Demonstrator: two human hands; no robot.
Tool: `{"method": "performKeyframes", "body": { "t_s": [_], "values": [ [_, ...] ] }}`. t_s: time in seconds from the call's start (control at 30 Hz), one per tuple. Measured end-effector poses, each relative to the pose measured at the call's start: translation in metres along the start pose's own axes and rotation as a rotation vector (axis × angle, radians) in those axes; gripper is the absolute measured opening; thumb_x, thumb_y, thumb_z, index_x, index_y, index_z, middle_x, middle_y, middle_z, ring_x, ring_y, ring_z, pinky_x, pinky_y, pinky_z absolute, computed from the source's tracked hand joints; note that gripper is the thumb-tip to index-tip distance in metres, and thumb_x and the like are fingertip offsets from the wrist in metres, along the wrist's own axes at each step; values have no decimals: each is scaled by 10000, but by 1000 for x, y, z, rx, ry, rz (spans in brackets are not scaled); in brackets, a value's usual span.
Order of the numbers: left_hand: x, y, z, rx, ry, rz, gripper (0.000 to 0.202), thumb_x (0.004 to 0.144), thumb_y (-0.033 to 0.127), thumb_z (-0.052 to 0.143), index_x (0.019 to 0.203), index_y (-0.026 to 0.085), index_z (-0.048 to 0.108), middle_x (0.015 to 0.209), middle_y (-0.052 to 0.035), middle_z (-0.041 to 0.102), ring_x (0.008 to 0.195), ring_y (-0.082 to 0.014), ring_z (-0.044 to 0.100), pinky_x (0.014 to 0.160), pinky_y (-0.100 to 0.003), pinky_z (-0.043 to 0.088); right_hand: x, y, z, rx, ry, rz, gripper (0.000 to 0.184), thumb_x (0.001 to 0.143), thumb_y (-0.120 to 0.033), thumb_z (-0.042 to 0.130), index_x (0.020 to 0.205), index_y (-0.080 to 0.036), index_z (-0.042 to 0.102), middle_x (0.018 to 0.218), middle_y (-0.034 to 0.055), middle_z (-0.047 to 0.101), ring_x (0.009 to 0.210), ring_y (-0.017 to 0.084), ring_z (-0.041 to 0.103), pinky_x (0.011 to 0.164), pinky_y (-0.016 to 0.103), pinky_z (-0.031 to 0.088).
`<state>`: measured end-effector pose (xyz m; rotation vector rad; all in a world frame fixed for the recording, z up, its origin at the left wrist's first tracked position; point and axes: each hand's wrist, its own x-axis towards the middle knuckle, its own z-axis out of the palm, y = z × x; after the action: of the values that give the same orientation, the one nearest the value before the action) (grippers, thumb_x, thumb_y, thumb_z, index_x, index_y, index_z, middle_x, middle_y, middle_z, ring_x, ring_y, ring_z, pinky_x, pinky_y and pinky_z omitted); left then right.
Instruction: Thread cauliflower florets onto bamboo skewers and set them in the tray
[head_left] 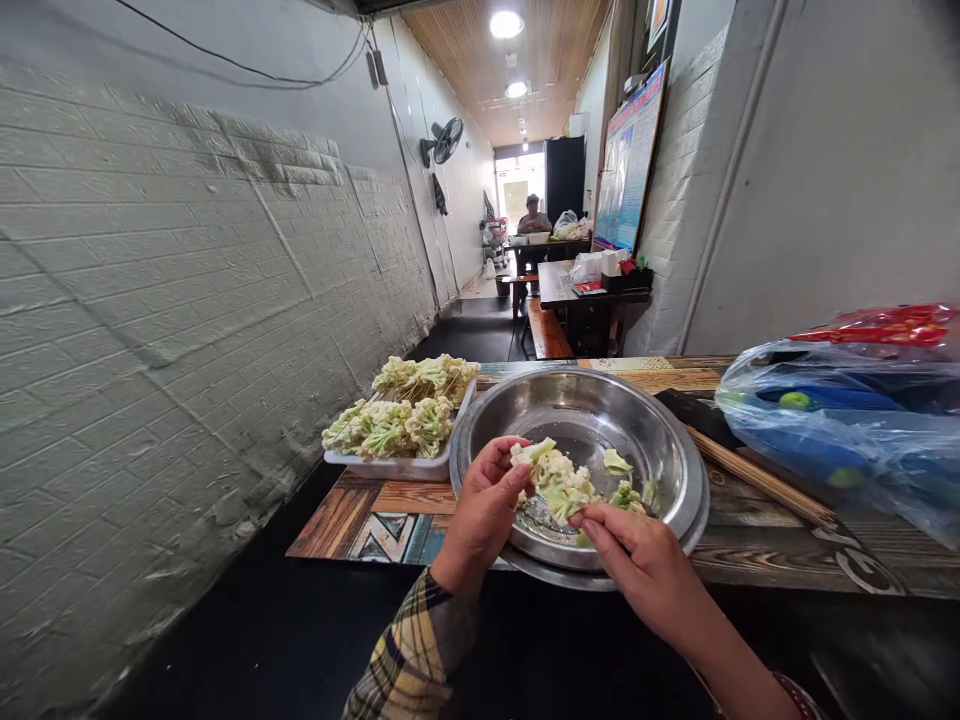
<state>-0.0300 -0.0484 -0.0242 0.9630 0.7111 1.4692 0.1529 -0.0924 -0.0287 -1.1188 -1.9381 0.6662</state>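
Observation:
Above a wide steel basin point(555, 385), my left hand point(484, 510) grips a row of pale cauliflower florets point(559, 480) between thumb and fingers. My right hand point(637, 555) pinches the lower right end of the same florets; whether a stick runs through them I cannot tell. A few loose cauliflower pieces point(616, 462) lie in the basin, partly hidden by my hands. Left of the basin, a white tray point(401, 467) is heaped with cauliflower florets point(390, 425), with thin sticks showing among them.
Thin wooden skewers point(757, 475) lie right of the basin beside a black bag point(694, 415). Plastic bags point(847, 420) with green round things fill the table's right side. A brick wall point(187, 300) runs along the left. A person point(534, 215) sits at a far table.

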Motion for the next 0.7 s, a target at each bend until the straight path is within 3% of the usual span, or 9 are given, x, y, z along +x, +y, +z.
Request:
{"method": "performKeyframes", "body": {
  "t_s": [0.1,0.7],
  "values": [
    [2,1,-1,-68,48,29,280,713,240,749,949,171,617,837,-12,633,731,-105,572,619,-202,436,-1,1,1,0,6,-14,348,953,-343,402,951,-189,714,934,84,752,830,200,700,726,295,537],
    [1,4,-7,-121,8,-9,257,716,259,751,947,193,659,909,1,602,816,-106,597,708,-201,465,-2,-1,1,4,5,0,366,950,-363,419,941,-185,738,916,83,756,838,206,706,734,295,556]
  ]
}}
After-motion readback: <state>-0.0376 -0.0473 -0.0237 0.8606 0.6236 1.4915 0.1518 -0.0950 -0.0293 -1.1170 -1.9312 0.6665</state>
